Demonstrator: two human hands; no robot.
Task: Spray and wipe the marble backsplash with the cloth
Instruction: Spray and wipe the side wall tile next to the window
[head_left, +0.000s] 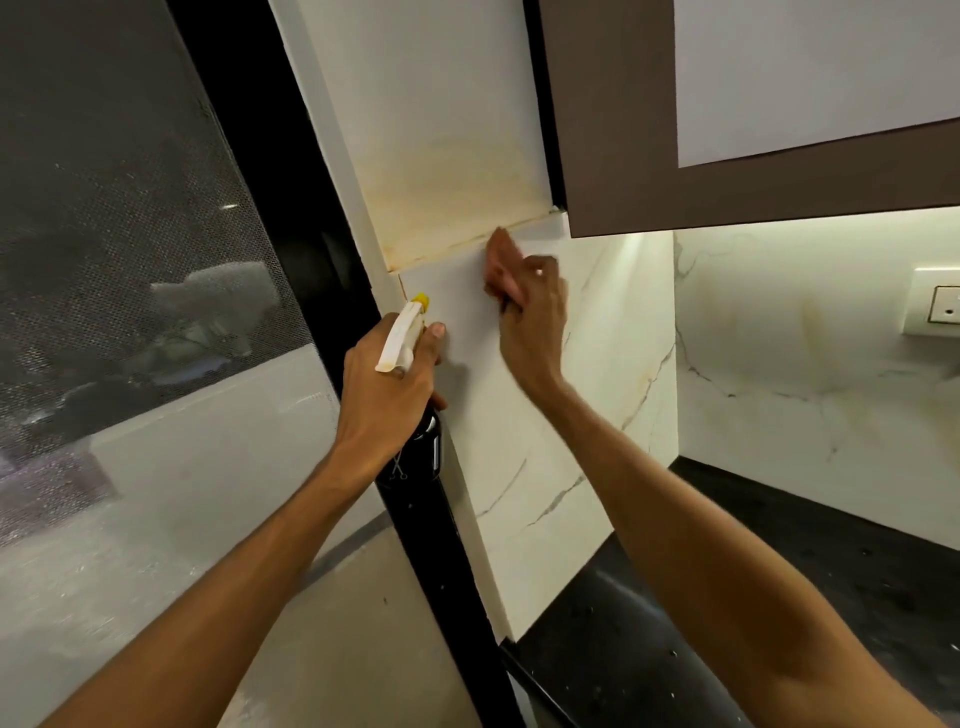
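Now pressing a reddish cloth (501, 260) to the marble backsplash (597, 374) just under its stained upper seam (457, 244), right hand (532, 325) fingers clamped round it. Gripping spray bottle (400, 340) in left hand (387, 379), fingers wrapped round the neck, yellow nozzle near the marble.

Glossy veined marble backsplash (524, 415), soft reddish cloth (501, 260), white plastic sprayer (400, 338), speckled black stone counter (779, 597).
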